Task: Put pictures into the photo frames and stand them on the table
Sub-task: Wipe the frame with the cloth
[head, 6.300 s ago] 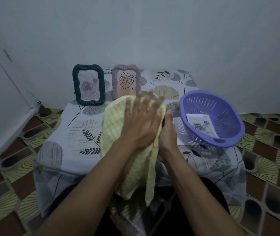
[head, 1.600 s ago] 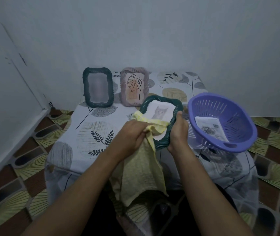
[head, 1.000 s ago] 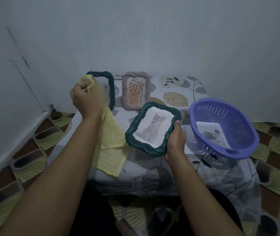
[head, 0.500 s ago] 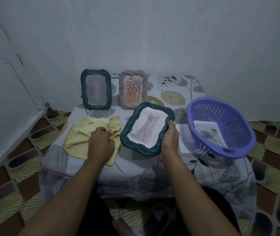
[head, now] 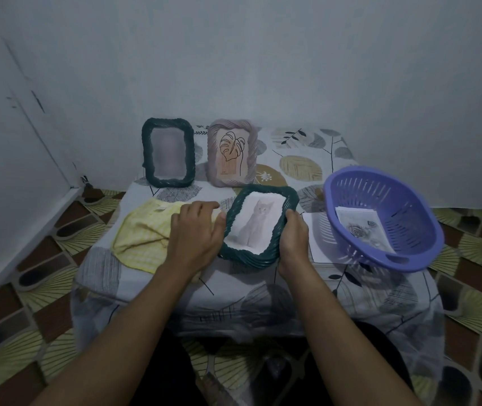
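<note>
My right hand (head: 292, 238) grips the right edge of a dark green woven frame (head: 263, 257) that holds a cat picture (head: 255, 227). I hold it tilted over the middle of the table. My left hand (head: 195, 232) hovers over a yellow cloth (head: 140, 232), fingers loose, its thumb at the frame's left edge. Two frames stand upright at the back: a dark green one (head: 168, 180) with a blurred picture and a pink one (head: 231, 177) with a leaf drawing. One more picture (head: 362, 230) lies in the purple basket (head: 351, 174).
The small table (head: 263, 291) wears a leaf-print cloth that hangs over its front edge. The basket fills its right side and rests on a white sheet (head: 318, 244). Walls close in behind and on the left. Patterned floor tiles surround the table.
My left hand wiped the frame with the yellow cloth, laid the cloth on the table's left side, then let go and moved right to the frame's left edge. My right hand kept holding the frame.
</note>
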Demonstrator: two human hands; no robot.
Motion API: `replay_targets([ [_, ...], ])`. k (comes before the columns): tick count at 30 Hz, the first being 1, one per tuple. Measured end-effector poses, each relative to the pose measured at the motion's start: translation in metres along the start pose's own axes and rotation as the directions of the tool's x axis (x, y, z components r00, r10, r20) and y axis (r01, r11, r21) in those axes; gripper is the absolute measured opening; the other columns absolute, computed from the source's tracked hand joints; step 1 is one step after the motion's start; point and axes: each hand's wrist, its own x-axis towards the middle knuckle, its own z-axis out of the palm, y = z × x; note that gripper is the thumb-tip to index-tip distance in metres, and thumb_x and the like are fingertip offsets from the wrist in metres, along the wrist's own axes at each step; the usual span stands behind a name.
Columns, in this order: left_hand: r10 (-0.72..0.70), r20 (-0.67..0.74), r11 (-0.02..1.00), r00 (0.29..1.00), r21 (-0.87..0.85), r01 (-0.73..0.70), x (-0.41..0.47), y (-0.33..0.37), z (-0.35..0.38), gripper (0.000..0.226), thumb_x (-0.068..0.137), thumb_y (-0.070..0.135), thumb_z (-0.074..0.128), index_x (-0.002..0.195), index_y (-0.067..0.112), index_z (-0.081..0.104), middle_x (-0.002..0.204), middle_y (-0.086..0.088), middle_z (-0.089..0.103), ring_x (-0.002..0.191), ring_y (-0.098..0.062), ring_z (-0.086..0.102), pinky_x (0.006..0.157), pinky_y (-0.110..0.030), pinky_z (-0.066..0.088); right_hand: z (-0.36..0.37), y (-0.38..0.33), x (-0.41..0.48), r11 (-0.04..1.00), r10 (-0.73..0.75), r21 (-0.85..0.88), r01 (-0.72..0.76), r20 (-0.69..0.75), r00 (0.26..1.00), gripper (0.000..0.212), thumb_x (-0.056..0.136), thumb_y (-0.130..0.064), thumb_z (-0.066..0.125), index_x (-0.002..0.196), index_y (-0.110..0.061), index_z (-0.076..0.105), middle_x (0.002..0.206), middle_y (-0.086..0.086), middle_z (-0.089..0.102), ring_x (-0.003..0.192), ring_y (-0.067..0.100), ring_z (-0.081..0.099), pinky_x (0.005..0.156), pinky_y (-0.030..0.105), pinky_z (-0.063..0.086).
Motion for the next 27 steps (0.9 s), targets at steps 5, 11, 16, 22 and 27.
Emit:
replay_targets([
  [5, 0.242, 0.241, 0.965, 0.940, -0.159, -0.208, -0.006, 0.025, -0.007, 0.078, 0.085, 0.080, 0.032, 0.136, 0.023, 0.051, 0.131, 0.004, 0.054, 0.119, -0.017, 0.045, 0.097, -0.038, 0.035, 0.001, -0.004, -0.002, 0.999, -0.029, 0.027, 0.028, 0.055, 0.998, 0.026, 0.102, -0.033, 0.039, 0.104, -0.026, 0.063, 0.110, 0.008, 0.069, 0.104, 0.029, 0.065, 0.096, 0.052, 0.053],
  [11, 0.360, 0.154, 0.932, 0.920, -0.098, -0.348, -0.014, 0.028, 0.007, 0.059, 0.080, 0.054, 0.060, 0.128, 0.019, 0.058, 0.119, 0.000, 0.062, 0.106, -0.024, 0.058, 0.084, -0.043, 0.050, -0.005, -0.014, -0.001, 0.999, -0.046, 0.005, 0.046, 0.024, 0.999, 0.025, 0.101, -0.030, 0.042, 0.098, -0.021, 0.065, 0.102, 0.009, 0.069, 0.100, 0.030, 0.066, 0.093, 0.053, 0.055],
  [16, 0.354, -0.015, 0.923, 0.935, -0.158, -0.352, -0.017, 0.028, 0.010, 0.046, 0.073, 0.006, 0.065, 0.118, 0.010, 0.065, 0.101, -0.007, 0.071, 0.084, -0.029, 0.067, 0.060, -0.037, 0.057, -0.010, -0.024, -0.007, 0.989, -0.135, -0.039, 0.141, 0.113, 0.984, 0.022, 0.105, -0.036, 0.041, 0.100, -0.029, 0.061, 0.103, 0.006, 0.070, 0.096, 0.023, 0.068, 0.085, 0.043, 0.058],
  [22, -0.108, -0.067, 0.865, 0.992, -0.498, 0.060, -0.009, 0.042, 0.003, 0.020, 0.091, 0.026, 0.063, 0.105, 0.015, 0.070, 0.081, 0.003, 0.070, 0.071, -0.014, 0.064, 0.063, -0.030, 0.050, -0.010, -0.036, -0.007, 0.983, -0.165, -0.050, 0.179, 0.206, 0.965, 0.018, 0.105, -0.034, 0.039, 0.108, -0.035, 0.056, 0.118, -0.005, 0.067, 0.111, 0.016, 0.059, 0.091, 0.035, 0.044],
  [27, -0.406, 0.363, 0.087, 0.839, -0.898, 0.430, -0.009, 0.056, 0.001, 0.016, 0.092, 0.013, 0.068, 0.108, 0.010, 0.066, 0.102, -0.011, 0.075, 0.094, -0.028, 0.073, 0.074, -0.041, 0.061, -0.014, -0.028, 0.002, 0.984, -0.137, -0.093, 0.155, 0.176, 0.975, 0.046, 0.108, -0.037, 0.033, 0.152, -0.025, 0.026, 0.156, 0.003, 0.034, 0.132, 0.020, 0.040, 0.099, 0.034, 0.031],
])
